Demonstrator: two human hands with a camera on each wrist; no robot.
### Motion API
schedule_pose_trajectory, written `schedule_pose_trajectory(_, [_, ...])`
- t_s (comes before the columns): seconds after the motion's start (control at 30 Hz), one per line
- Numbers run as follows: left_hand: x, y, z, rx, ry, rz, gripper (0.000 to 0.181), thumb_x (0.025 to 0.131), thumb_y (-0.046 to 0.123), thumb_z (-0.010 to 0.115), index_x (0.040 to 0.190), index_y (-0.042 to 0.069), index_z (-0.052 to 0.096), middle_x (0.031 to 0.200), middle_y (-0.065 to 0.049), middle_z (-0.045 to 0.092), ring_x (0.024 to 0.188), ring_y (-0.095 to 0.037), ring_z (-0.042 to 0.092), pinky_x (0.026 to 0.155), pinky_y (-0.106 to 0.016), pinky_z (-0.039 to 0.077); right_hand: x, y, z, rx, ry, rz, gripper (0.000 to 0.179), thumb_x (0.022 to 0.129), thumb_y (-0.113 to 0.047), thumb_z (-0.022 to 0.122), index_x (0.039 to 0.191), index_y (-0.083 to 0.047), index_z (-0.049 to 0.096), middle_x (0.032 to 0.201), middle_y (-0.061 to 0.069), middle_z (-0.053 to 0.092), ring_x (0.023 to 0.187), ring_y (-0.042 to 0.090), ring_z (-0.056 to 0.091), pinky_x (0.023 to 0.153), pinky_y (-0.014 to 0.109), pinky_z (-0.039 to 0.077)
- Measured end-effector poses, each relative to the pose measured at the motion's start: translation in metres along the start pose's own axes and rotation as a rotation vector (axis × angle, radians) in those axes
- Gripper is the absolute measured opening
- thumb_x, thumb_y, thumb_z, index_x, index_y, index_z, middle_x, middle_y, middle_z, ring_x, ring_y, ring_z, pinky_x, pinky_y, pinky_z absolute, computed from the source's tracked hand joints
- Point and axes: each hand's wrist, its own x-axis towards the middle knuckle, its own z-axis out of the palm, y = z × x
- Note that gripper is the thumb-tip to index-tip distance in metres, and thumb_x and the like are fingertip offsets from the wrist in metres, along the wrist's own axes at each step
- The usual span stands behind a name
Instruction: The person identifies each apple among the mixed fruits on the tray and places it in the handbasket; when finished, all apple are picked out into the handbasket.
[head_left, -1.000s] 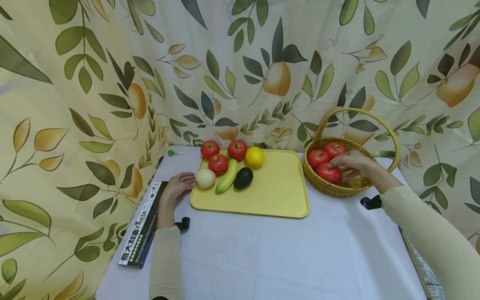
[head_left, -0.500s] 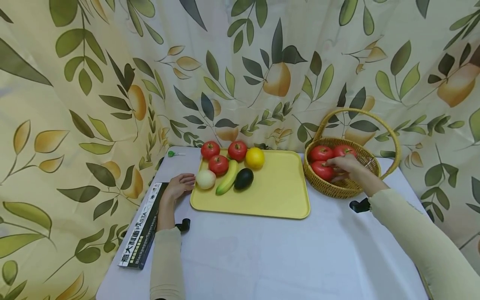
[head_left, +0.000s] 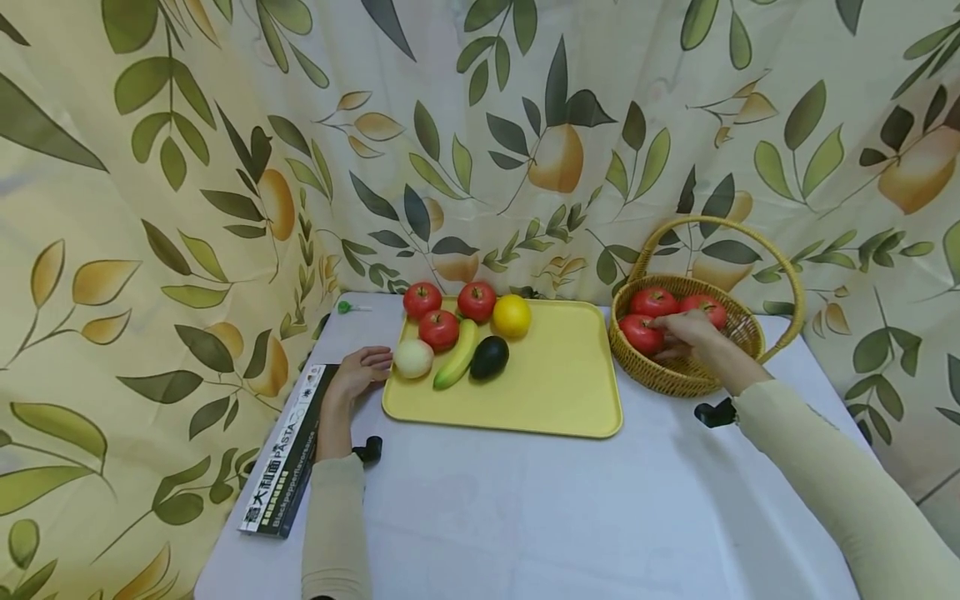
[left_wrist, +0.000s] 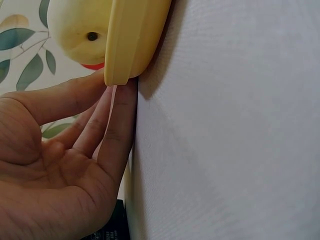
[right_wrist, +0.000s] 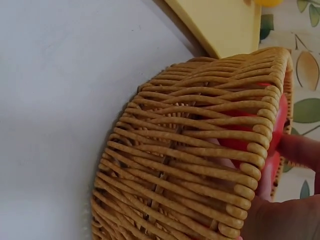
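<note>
At the left short side of a yellow tray [head_left: 555, 375], my left hand [head_left: 357, 375] pinches the rim, thumb on top and fingers low against it in the left wrist view. Beside those fingers, on the tray, sits a pale round fruit [head_left: 413, 358]. My right hand [head_left: 692, 332] reaches into a wicker basket [head_left: 667, 382] and holds the front red apple [head_left: 640, 335] by its right side. Two more apples lie behind: one at the back left [head_left: 654, 302], another apple [head_left: 708, 308] partly covered by the hand. In the right wrist view the basket's weave hides most of the held apple.
The tray also bears several red apples [head_left: 439, 330], a banana [head_left: 456, 357], a dark oval fruit [head_left: 489, 358] and an orange [head_left: 512, 317]. A black pasta box [head_left: 288, 454] lies left of the tray. Behind it is a small green-topped item [head_left: 345, 307]. The basket's handle [head_left: 720, 221] arches high.
My right hand has shifted left within the basket; the front apple moved left and slightly back, while the other two moved right. The left hand stays at the tray.
</note>
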Motion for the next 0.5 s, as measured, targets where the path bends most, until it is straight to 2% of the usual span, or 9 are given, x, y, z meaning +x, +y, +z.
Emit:
schedule_pose_trajectory(0.17, [-0.001,0.0,0.0,0.011,0.006,-0.002,0.059,0.096,-0.01,0.064,0.152,0.004,0.049,0.151,-0.018,0.056,0.138,-0.03,0.055,0.099,-0.034,0.054,-0.003,-0.001,0.001,-0.089,0.014,-0.036,0.023,0.102,-0.017,0.065,0.114,0.001,0.057,0.092,0.003,0.058,0.084,0.017,0.068,0.088,0.048,0.06])
schedule_pose_trajectory(0.3, [0.001,0.001,-0.001,0.022,0.001,0.003,0.059,0.097,-0.008,0.064,0.152,0.005,0.049,0.151,-0.017,0.056,0.138,-0.029,0.055,0.1,-0.033,0.054,-0.011,-0.01,0.001,-0.198,0.076,-0.085,0.03,0.1,-0.019,0.067,0.119,0.004,0.064,0.096,0.005,0.057,0.077,0.014,0.062,0.077,0.035,0.062])
schedule_pose_trajectory(0.4, [0.002,0.0,-0.003,0.024,-0.012,0.016,0.059,0.097,-0.008,0.065,0.153,0.004,0.048,0.152,-0.017,0.055,0.139,-0.028,0.055,0.095,-0.028,0.055,-0.018,-0.02,0.003,-0.213,0.114,-0.146,0.033,0.099,-0.016,0.067,0.123,0.006,0.061,0.099,0.006,0.057,0.072,0.007,0.061,0.068,0.024,0.06])
schedule_pose_trajectory(0.5, [0.003,-0.002,-0.003,0.019,-0.021,0.026,0.059,0.098,-0.007,0.065,0.153,0.003,0.047,0.152,-0.017,0.055,0.139,-0.028,0.054,0.088,-0.023,0.055,-0.024,-0.029,0.007,-0.196,0.116,-0.197,0.037,0.101,-0.016,0.064,0.129,0.007,0.054,0.101,0.004,0.057,0.074,0.003,0.061,0.07,0.019,0.058])
